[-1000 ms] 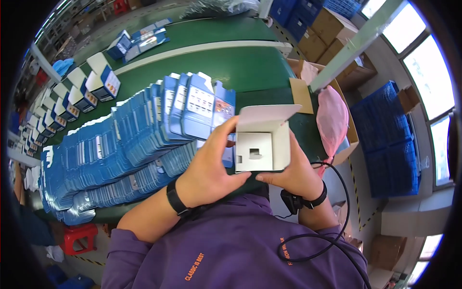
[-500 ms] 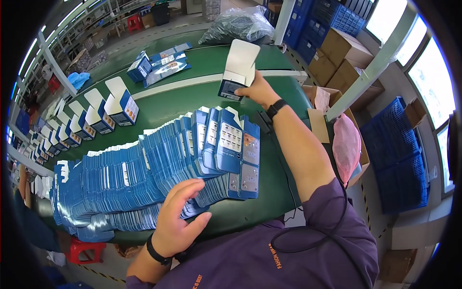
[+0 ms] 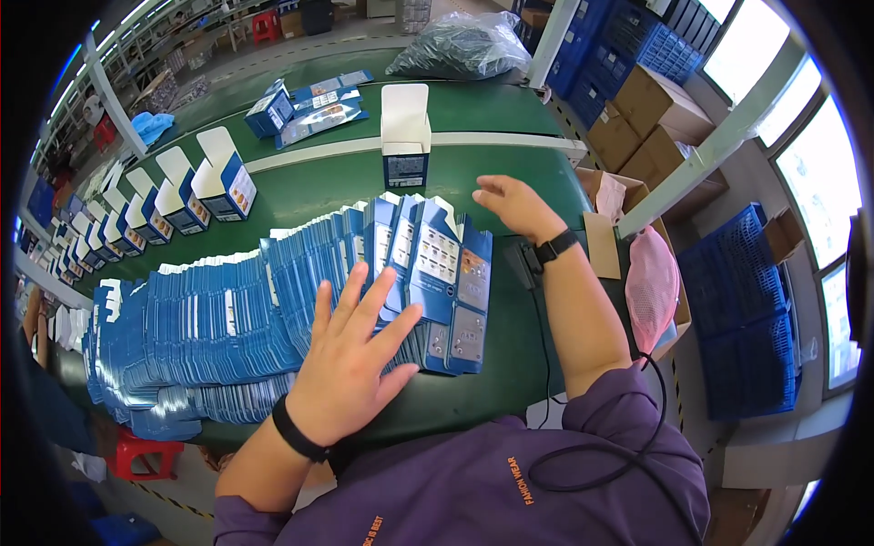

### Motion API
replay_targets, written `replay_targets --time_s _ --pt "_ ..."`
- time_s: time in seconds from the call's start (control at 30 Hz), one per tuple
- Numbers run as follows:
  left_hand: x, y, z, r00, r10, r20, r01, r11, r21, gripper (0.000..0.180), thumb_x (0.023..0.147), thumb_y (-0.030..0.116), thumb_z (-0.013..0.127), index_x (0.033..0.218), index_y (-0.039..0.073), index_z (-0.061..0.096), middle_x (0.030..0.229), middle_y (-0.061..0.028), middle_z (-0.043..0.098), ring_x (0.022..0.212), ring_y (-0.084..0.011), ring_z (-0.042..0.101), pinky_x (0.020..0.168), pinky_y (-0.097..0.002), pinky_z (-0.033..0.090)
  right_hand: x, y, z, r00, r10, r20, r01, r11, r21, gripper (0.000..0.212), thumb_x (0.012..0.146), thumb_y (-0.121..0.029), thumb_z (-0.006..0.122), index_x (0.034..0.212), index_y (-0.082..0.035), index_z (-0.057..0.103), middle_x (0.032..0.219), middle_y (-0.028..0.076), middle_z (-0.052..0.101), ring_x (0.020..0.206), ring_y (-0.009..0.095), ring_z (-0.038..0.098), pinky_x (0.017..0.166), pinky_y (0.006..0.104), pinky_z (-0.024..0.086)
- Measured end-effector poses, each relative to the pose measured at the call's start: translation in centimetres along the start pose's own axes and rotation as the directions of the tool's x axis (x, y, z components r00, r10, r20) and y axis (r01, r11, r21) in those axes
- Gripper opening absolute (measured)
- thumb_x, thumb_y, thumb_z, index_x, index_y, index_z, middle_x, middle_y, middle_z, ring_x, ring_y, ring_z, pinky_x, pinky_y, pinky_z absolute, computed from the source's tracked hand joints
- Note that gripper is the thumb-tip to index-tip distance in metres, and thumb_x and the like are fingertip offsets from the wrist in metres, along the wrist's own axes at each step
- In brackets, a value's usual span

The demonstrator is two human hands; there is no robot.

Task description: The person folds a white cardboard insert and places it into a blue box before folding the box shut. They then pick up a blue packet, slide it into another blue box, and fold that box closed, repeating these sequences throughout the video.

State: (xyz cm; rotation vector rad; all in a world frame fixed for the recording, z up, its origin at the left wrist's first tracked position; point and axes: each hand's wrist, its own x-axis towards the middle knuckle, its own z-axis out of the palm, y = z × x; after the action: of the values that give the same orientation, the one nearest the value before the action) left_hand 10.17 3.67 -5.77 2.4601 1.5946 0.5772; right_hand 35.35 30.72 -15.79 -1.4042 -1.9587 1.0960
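A long overlapping row of flat blue folded cartons (image 3: 218,328) lies along the near side of the green table. Over its right part my left hand (image 3: 355,355) is spread, fingers apart and holding nothing; whether it touches the cartons I cannot tell. One opened-up blue and white box (image 3: 405,155) stands upright beyond the row, its white flap raised. My right hand (image 3: 519,205) is to the right of that box, apart from it, fingers loosely curved with nothing in them. Farther left, a line of similar opened boxes (image 3: 223,187) recedes along the table.
Across a pale rail (image 3: 309,156) lie a blue box and flattened cartons (image 3: 319,118). A clear plastic bag of dark things (image 3: 460,45) sits behind. At right are a pink mesh bag (image 3: 653,287), a metal post (image 3: 710,136), cardboard boxes (image 3: 669,100) and blue crates (image 3: 742,309).
My right hand has let go of the box, which now stands on the table farther left. My left hand has moved up and forward over the flat cartons, its fingers spreading.
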Motion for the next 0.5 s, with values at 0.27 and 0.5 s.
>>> replay_targets --time_s 0.27,0.5 --pt "2.0 -0.1 5.3 0.998 -0.054 0.026 0.048 0.978 0.201 0.066 0.078 0.045 0.079 0.134 0.014 0.062 0.157 -0.0154 0.038 0.149 -0.046 0.021 0.113 -0.0704 0.021 -7.7 -3.3 3.4 0.998 0.042 -0.042 -0.039 0.998 0.057 0.051 0.09 -0.033 0.074 0.123 0.006 0.063 0.109 0.021 0.071 0.101 0.025 0.069 0.088 0.0336 0.052" --pt "1.1 0.5 5.4 0.996 -0.063 -0.067 0.068 0.995 0.075 0.066 0.084 0.043 0.076 0.137 0.008 0.057 0.154 -0.0241 0.037 0.147 -0.049 0.022 0.113 -0.0708 0.02 -5.7 -1.5 6.2 0.896 0.089 -0.436 -0.043 0.993 0.114 0.038 0.087 -0.024 0.075 0.106 0.008 0.068 0.079 0.011 0.071 0.071 0.019 0.07 0.066 0.0312 0.055"
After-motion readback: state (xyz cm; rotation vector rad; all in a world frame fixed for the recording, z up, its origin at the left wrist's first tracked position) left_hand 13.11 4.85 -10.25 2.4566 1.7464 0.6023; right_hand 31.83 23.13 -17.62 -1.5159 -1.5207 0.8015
